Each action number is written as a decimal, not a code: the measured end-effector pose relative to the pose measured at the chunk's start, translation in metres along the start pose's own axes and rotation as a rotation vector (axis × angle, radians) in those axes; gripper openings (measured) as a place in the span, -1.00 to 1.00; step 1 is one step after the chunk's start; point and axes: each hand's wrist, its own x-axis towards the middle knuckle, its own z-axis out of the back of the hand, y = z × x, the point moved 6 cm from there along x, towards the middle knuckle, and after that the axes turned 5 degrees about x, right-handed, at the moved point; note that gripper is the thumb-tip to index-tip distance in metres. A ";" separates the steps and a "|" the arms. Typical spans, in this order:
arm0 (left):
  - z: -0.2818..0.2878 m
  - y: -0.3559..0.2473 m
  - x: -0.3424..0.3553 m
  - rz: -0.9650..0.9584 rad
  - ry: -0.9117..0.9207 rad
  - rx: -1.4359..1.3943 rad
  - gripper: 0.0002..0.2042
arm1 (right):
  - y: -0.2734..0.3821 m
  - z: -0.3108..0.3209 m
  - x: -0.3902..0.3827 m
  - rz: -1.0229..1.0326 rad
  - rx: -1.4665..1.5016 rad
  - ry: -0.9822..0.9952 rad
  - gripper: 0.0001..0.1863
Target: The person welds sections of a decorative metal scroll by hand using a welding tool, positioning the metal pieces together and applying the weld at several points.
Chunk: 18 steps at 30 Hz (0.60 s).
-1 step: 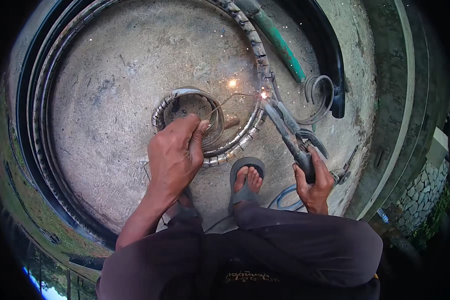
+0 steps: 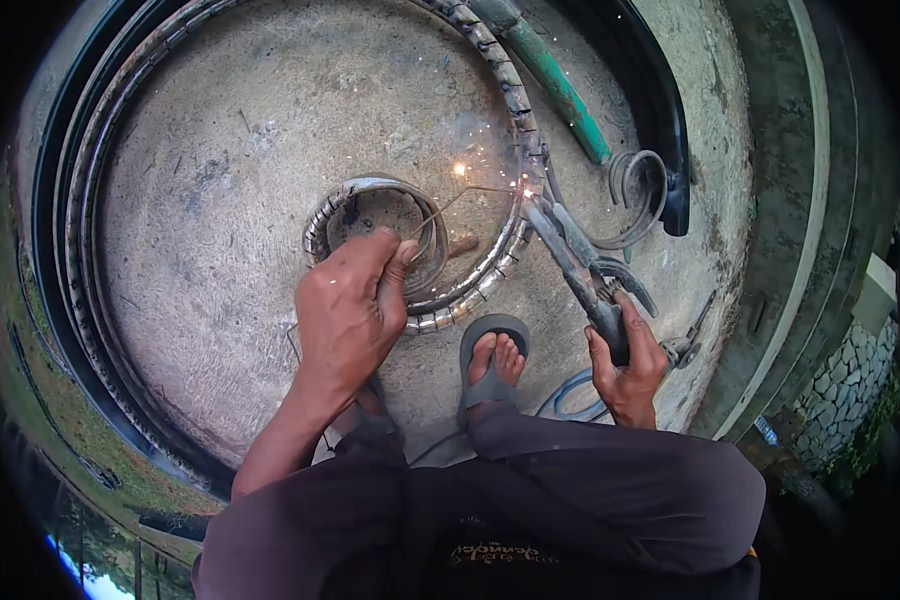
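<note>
My left hand (image 2: pixel 345 300) is closed in a pinch on a thin bent metal rod (image 2: pixel 448 204). The rod's far end reaches a glowing, sparking spot on a curved metal bar (image 2: pixel 515 98) that coils in a spiral on the ground, with short dark marks along it. My right hand (image 2: pixel 630 368) is wrapped round the dark handle of a welding electrode holder (image 2: pixel 570 262). Its jaw end lies beside the bright spot. Whether the jaws touch the bar or the rod I cannot tell. Sparks and thin smoke rise around that spot.
A green pipe (image 2: pixel 570 105) lies at the upper right, by a coil of thin tubing (image 2: pixel 638 190). A wide black curved strip (image 2: pixel 670 120) rings the work. A blue cable (image 2: pixel 570 392) runs by my sandalled foot (image 2: pixel 495 360). Concrete slab (image 2: pixel 230 270) lies underneath.
The glow at the rod's end looks smaller, and the scattered sparks sit in different places. Both hands stay where they were.
</note>
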 end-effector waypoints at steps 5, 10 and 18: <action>-0.002 0.000 0.000 0.011 0.009 -0.001 -0.88 | -0.001 0.000 0.000 -0.031 -0.038 0.016 -0.40; -0.002 0.000 0.001 0.045 0.019 -0.042 -0.84 | -0.001 -0.001 0.001 -0.039 -0.055 0.028 -0.40; 0.000 0.000 0.000 0.037 0.007 -0.025 -0.84 | 0.000 -0.002 0.002 -0.046 -0.065 0.033 -0.40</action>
